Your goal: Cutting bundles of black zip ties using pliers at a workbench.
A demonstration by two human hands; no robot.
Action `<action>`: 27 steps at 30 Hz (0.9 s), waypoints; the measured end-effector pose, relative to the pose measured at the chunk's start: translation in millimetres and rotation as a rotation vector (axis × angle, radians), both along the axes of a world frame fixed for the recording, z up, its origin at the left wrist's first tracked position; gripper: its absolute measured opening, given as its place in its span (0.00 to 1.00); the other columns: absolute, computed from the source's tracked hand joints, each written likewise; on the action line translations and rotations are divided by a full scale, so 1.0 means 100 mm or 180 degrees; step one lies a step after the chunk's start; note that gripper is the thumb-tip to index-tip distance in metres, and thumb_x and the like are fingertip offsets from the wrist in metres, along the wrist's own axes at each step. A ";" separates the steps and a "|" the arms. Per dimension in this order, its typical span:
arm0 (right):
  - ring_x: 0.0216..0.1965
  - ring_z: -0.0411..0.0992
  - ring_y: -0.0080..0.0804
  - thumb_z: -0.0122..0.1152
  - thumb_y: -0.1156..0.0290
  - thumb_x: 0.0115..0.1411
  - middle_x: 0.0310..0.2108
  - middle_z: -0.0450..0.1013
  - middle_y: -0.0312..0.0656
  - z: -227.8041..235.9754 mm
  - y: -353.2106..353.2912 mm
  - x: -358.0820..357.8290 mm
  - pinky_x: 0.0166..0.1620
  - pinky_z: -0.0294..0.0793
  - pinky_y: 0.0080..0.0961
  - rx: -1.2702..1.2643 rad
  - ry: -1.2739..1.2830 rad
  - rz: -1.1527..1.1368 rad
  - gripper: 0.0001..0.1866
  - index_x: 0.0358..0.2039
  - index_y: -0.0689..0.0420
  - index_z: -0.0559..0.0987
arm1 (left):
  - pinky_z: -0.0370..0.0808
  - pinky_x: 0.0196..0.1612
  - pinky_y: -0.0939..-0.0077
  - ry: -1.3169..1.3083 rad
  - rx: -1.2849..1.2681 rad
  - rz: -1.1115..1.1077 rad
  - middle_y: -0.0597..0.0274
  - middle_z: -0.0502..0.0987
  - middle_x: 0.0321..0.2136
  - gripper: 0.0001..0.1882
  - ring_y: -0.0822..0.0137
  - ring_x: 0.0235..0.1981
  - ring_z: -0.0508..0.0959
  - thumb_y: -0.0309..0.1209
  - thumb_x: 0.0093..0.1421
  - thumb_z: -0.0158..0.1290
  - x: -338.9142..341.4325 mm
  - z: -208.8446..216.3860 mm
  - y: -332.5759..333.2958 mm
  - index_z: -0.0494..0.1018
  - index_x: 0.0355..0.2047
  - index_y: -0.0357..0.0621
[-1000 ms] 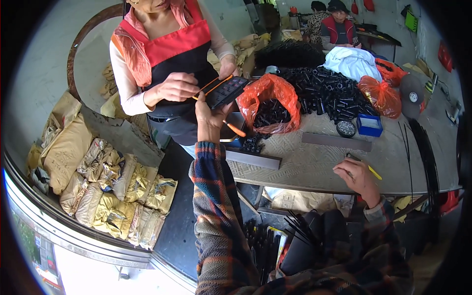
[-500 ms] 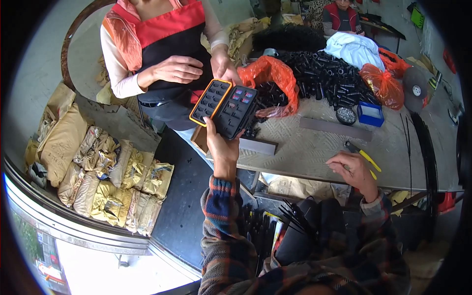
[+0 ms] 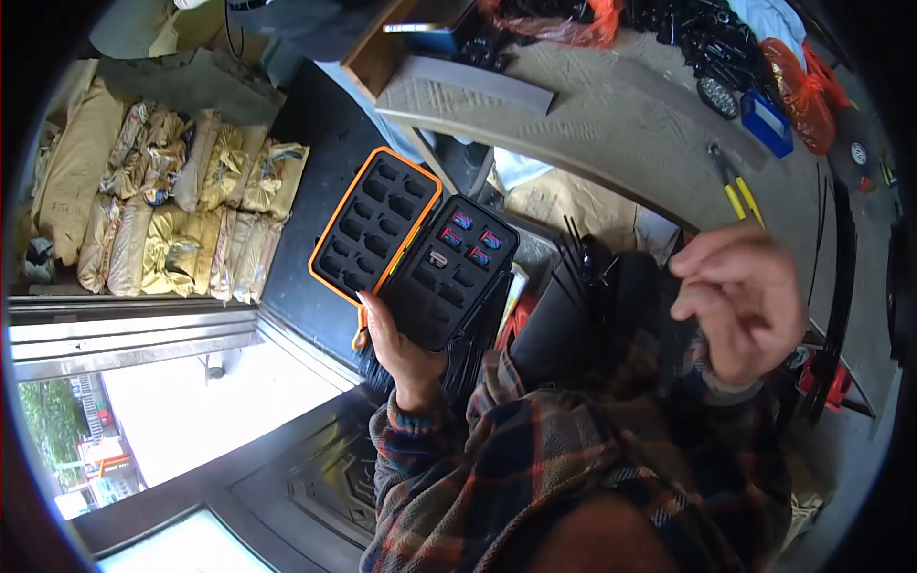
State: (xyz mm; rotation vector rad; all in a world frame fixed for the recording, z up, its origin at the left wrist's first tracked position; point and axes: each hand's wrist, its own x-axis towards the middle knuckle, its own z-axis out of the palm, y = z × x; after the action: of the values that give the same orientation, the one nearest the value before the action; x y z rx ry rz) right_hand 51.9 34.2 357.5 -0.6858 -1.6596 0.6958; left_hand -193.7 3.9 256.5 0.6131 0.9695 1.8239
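At seven o'clock, your left hand (image 3: 396,350) clasps the open orange-rimmed case (image 3: 374,215), toward eleven, small cards (image 3: 490,239) in its black half. At three, your right hand (image 3: 750,301) hovers apart, fingers loosely bent. Yellow-handled pliers (image 3: 749,199) lie on the table (image 3: 611,143) at two; sacks (image 3: 177,201) at ten.

Wears a fuzzy plaid jacket (image 3: 544,439) in grey-brown and dark navy, crossed by thin orange-red lines. Shows a blue left cuff (image 3: 411,422) with orange checks at one sleeve end of the jacket, a greyish right cuff (image 3: 731,387) at the other. Has black trousers (image 3: 650,306) beyond the jacket's front and bare fingers (image 3: 712,250) past its sleeves.
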 end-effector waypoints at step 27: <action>0.24 0.71 0.33 0.61 0.74 0.50 0.25 0.68 0.36 -0.94 -0.14 -1.08 0.25 0.70 0.26 -0.0020 -0.2675 0.0523 0.06 0.26 0.57 0.72 | 0.69 0.48 0.68 0.3082 -0.0131 0.1756 0.47 0.67 0.47 0.33 0.56 0.45 0.72 0.31 0.55 0.56 -0.13 -0.91 -0.96 0.55 0.57 0.33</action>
State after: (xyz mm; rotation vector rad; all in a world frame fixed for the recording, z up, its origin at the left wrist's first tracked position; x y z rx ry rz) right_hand -56.5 20.4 263.3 -0.9252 -2.5029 0.5525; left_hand -206.2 -92.4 166.0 1.3636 1.9554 1.9540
